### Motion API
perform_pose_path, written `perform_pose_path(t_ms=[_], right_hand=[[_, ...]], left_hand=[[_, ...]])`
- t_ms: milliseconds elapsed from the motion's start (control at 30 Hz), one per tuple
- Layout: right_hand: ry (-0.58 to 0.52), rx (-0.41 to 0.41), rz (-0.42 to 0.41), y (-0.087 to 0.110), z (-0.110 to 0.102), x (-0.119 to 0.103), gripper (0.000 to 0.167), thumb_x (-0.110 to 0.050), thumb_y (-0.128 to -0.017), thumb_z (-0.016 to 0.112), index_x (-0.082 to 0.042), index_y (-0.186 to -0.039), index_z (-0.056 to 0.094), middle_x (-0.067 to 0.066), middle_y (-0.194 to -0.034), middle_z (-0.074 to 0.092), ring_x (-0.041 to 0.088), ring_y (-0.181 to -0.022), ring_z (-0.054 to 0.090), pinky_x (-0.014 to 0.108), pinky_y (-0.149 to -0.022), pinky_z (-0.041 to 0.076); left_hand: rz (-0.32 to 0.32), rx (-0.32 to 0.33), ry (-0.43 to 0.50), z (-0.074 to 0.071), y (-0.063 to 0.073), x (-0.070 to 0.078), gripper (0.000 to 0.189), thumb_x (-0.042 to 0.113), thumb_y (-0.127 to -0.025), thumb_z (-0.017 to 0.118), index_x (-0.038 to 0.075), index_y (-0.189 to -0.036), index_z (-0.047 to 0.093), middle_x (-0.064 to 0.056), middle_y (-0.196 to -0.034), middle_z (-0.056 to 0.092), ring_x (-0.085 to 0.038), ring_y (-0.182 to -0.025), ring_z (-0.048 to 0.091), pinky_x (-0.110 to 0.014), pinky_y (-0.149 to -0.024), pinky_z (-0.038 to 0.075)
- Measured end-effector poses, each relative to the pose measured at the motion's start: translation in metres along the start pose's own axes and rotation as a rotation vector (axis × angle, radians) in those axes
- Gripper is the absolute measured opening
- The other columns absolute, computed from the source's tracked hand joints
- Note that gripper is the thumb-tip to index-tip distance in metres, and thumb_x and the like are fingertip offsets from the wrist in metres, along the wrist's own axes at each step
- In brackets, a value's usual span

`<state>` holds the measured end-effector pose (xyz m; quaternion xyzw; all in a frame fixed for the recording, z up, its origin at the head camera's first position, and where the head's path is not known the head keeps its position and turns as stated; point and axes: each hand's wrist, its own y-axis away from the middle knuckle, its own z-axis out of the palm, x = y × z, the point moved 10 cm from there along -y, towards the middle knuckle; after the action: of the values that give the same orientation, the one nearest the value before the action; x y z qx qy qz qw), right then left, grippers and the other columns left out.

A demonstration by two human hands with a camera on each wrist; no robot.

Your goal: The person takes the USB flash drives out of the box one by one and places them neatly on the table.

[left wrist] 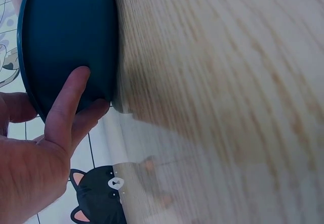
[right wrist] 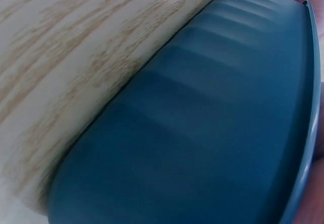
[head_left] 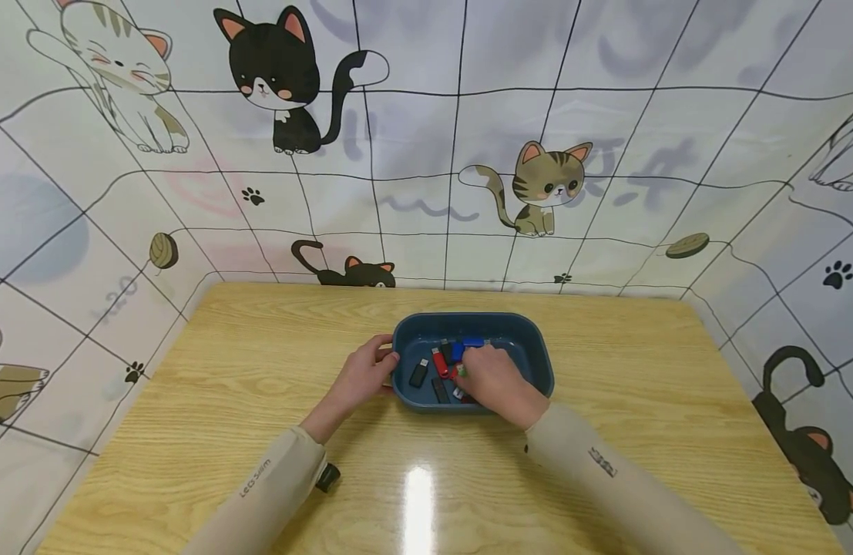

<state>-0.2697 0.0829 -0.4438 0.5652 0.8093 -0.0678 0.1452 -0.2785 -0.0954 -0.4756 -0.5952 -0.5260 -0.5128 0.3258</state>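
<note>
A dark blue plastic tub [head_left: 516,324] stands on the table, with several small USB sticks lying in it. Among them are a black stick [head_left: 418,374], a red stick [head_left: 440,362] and a blue stick [head_left: 473,342]. My left hand [head_left: 362,374] holds the tub at its left end; in the left wrist view its fingers [left wrist: 68,102] lie against the outer wall, the thumb at the rim. Inside the tub, my right hand [head_left: 498,381] reaches down among the sticks. A small red and green piece [head_left: 459,371] shows by its fingers. Its fingertips are hidden, so any grip is unseen.
The tub rests on a light wood-grain table [head_left: 294,324]. A white cloth [head_left: 426,139] printed with cats and grid lines hangs behind it and at both sides. A small black device [head_left: 327,477] sits at the left wrist.
</note>
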Motion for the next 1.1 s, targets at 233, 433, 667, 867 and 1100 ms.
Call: perform_pose_path(t_ms=[233, 433, 667, 867, 1100], right_hand=[[-0.072, 0.005, 0.061, 0.004, -0.009, 0.008, 0.047, -0.015, -0.095, 0.074, -0.014, -0.057, 0.047, -0.003, -0.055, 0.037, 0.014, -0.048, 0.041, 0.024, -0.047, 0.025], [-0.152, 0.037, 0.095, 0.016, -0.027, 0.014, 0.02, -0.017, -0.096, 0.073, -0.007, -0.079, 0.068, -0.003, -0.058, 0.048, 0.012, -0.047, 0.044, 0.024, -0.046, 0.028], [-0.155, 0.102, 0.078, 0.032, -0.054, 0.022, 0.023, -0.021, -0.096, 0.075, -0.004, -0.111, 0.074, -0.001, -0.077, 0.065, 0.011, -0.056, 0.052, 0.026, -0.05, 0.041], [-0.157, 0.153, 0.078, 0.048, -0.078, 0.039, 0.026, -0.022, -0.097, 0.074, -0.004, -0.115, 0.073, -0.001, -0.081, 0.068, 0.012, -0.062, 0.055, 0.03, -0.054, 0.045], [-0.153, 0.242, 0.118, 0.067, -0.102, 0.067, 0.028, -0.024, -0.096, 0.074, -0.003, -0.116, 0.072, 0.002, -0.086, 0.071, 0.021, -0.078, 0.068, 0.031, -0.057, 0.048]], left_hand=[[-0.002, 0.003, -0.012, 0.0, 0.001, 0.002, 0.045, 0.012, -0.108, 0.053, -0.001, -0.151, 0.047, -0.027, -0.14, 0.06, -0.039, -0.111, 0.07, -0.043, -0.069, 0.064], [0.004, 0.007, -0.029, 0.0, 0.002, 0.002, 0.048, 0.014, -0.108, 0.054, -0.002, -0.152, 0.046, -0.027, -0.14, 0.06, -0.038, -0.111, 0.07, -0.043, -0.07, 0.064], [0.05, -0.025, -0.055, 0.001, 0.004, 0.005, 0.044, 0.012, -0.109, 0.05, -0.004, -0.15, 0.051, -0.025, -0.137, 0.063, -0.036, -0.108, 0.071, -0.043, -0.073, 0.064], [0.061, -0.034, -0.077, 0.001, 0.003, 0.004, 0.044, 0.012, -0.109, 0.05, -0.005, -0.149, 0.05, -0.027, -0.139, 0.06, -0.038, -0.11, 0.07, -0.041, -0.072, 0.064], [0.066, -0.036, -0.077, 0.002, 0.004, 0.006, 0.044, 0.012, -0.109, 0.051, -0.005, -0.15, 0.05, -0.027, -0.141, 0.059, -0.04, -0.111, 0.069, -0.043, -0.073, 0.064]])
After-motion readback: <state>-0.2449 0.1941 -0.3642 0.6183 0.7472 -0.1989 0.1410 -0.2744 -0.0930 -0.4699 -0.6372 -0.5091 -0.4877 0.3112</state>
